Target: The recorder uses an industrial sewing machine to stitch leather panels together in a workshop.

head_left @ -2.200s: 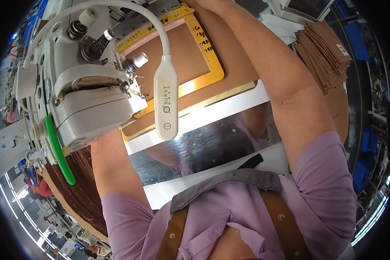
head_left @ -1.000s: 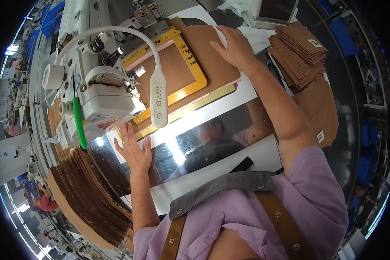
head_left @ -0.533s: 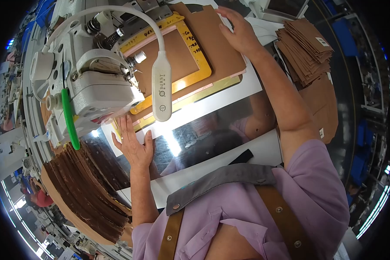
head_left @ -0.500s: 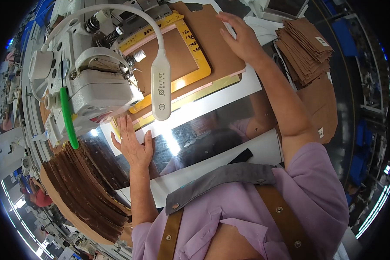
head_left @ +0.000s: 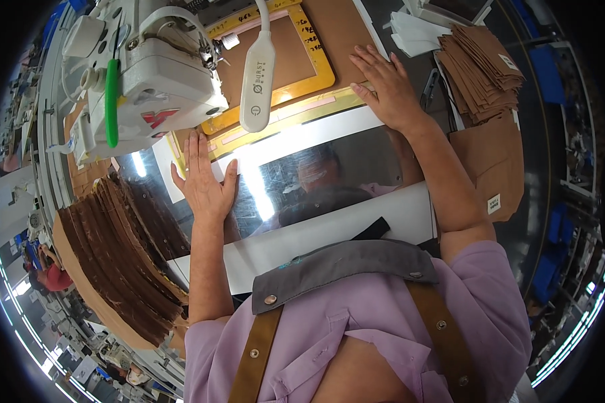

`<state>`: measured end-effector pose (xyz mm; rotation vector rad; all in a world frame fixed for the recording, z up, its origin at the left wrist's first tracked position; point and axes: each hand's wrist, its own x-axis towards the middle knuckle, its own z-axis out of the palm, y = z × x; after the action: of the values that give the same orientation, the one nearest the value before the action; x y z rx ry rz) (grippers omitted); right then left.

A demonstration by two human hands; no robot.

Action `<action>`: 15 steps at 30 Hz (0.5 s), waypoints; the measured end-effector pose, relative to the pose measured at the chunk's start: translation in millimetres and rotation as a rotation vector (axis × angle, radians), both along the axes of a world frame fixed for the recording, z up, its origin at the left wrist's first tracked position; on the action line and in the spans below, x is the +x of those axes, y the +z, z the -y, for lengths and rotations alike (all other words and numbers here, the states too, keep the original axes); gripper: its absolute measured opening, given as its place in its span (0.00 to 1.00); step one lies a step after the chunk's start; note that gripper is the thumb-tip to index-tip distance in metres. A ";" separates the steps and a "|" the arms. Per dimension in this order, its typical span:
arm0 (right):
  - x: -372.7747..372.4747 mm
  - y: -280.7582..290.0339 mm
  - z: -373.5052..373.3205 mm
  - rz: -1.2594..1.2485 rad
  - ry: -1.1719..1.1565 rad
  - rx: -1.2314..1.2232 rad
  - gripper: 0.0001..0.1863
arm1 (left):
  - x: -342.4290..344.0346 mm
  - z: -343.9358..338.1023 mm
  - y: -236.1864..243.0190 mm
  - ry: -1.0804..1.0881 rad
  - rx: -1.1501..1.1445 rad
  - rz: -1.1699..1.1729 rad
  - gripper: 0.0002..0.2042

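Observation:
My left hand (head_left: 207,185) lies flat with fingers spread. Its fingertips rest at the near left corner of a gold-coloured flat template (head_left: 296,113) with pink strips. My right hand (head_left: 391,93) is open too, its fingers laid over the right side of a brown sheet (head_left: 349,40), with the thumb at the template's right end. A yellow frame (head_left: 321,60) with handwritten marks lies on the brown sheet. Close by on the left stands a white sewing machine (head_left: 148,111). A white lamp (head_left: 257,87) hangs over the frame and hides part of it.
A shiny metal plate (head_left: 296,178) covers the table between my arms. Stacked dark brown pieces (head_left: 124,248) lie left of my left forearm. On the right are a pile of brown pieces (head_left: 477,74), more brown sheets (head_left: 487,158) and a small cutter (head_left: 429,88).
My right hand has come nearer, from the far part of the brown sheet to its near right side. More of the template's right end shows. The whole view has shifted.

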<state>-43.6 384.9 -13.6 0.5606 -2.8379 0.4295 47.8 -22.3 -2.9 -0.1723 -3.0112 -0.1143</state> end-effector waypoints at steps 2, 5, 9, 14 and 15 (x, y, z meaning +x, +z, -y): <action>3.6 -0.7 -2.3 0.008 0.011 0.002 0.30 | 2.8 -0.2 0.6 0.002 -0.012 -0.004 0.41; 9.9 -2.0 -9.5 0.012 0.032 0.003 0.31 | 8.1 -1.0 0.3 0.007 0.001 -0.003 0.40; 16.7 9.1 -4.3 -0.013 0.058 -0.008 0.32 | 15.3 1.0 6.7 0.042 0.089 -0.070 0.37; 36.8 6.3 -6.6 0.005 0.081 0.050 0.32 | 18.4 4.7 0.4 0.065 0.097 -0.080 0.38; 39.7 5.3 -7.8 0.023 0.071 0.068 0.31 | 20.1 4.7 0.9 0.054 0.104 -0.056 0.39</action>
<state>-3.9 392.7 -8.3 0.6749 -2.8709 0.3548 67.9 -27.0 -2.0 -0.0833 -2.9426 -0.2566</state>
